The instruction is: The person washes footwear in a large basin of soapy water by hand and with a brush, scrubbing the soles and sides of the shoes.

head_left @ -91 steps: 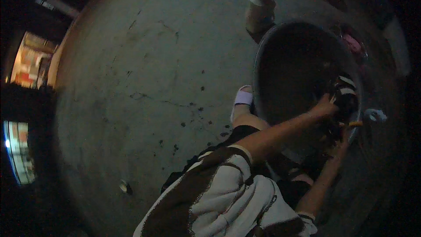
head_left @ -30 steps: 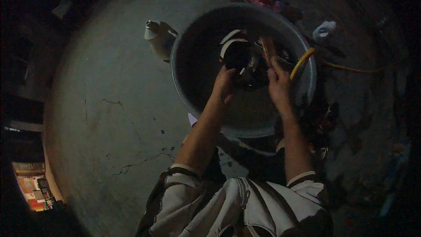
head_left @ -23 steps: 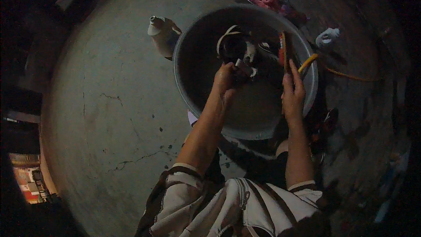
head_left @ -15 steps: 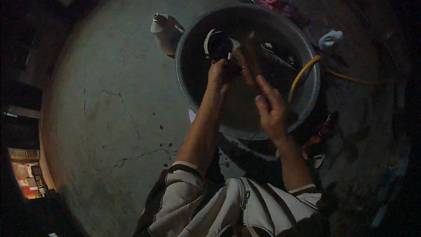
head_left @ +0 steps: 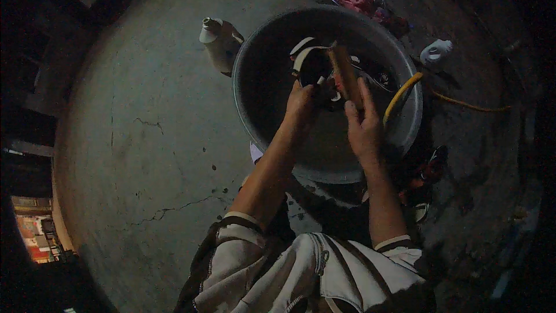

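Note:
Over a large grey tub (head_left: 242, 110), my left hand (head_left: 301, 101) grips a black shoe (head_left: 313, 69) with a white sole edge. My right hand (head_left: 366, 130) is closed around a brush with a wooden back (head_left: 346, 75), held upright right beside the shoe. The brush's working side is mostly hidden, so contact with the shoe cannot be made out. Behind the brush, a second dark shoe (head_left: 382, 78) with pale trim lies in the tub.
A yellow hose (head_left: 399, 95) bends over the tub's right rim. A pale bottle (head_left: 219, 46) stands at the left. Beyond the tub sits a bowl with pink cloth (head_left: 354, 0). A white plastic item (head_left: 437, 52) lies on the concrete floor (head_left: 168, 93) at the right.
The shoe in my left hand has shifted right and turned, showing more of its white edge. The brush has moved slightly right and looks sharper, no longer smeared by motion.

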Demonstrator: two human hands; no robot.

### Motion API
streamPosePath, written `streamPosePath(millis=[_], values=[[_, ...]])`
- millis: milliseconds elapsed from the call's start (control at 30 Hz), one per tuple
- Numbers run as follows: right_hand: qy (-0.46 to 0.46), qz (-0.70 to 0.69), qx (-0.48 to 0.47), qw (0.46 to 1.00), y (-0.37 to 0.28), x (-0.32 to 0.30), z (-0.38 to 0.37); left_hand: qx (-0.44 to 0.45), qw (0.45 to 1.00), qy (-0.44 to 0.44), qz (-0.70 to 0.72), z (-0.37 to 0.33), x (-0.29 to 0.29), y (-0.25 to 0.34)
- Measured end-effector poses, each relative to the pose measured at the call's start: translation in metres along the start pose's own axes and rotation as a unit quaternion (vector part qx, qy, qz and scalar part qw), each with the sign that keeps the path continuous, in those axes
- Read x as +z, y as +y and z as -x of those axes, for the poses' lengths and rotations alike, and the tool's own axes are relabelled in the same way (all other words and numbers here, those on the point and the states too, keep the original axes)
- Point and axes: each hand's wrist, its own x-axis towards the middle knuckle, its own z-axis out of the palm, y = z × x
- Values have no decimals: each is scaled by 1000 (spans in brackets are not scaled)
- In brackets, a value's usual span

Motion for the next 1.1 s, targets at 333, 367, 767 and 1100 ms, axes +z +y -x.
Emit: streamPosePath(millis=[333, 367, 767, 1100], values=[[-25, -136, 372, 918, -24, -4, -21, -114, 990, -39, 72, -8, -15, 21], [-9, -178, 380, 908, -30, 0, -22, -132, 985, -68, 85, -9, -18, 23], [95, -254, 316, 909, -20, 3, -16, 134, 970, 94, -182, 7, -1, 23], [125, -157, 327, 923, -8, 12, -8, 57, 948, -127, -285, 28, 2, 38]])
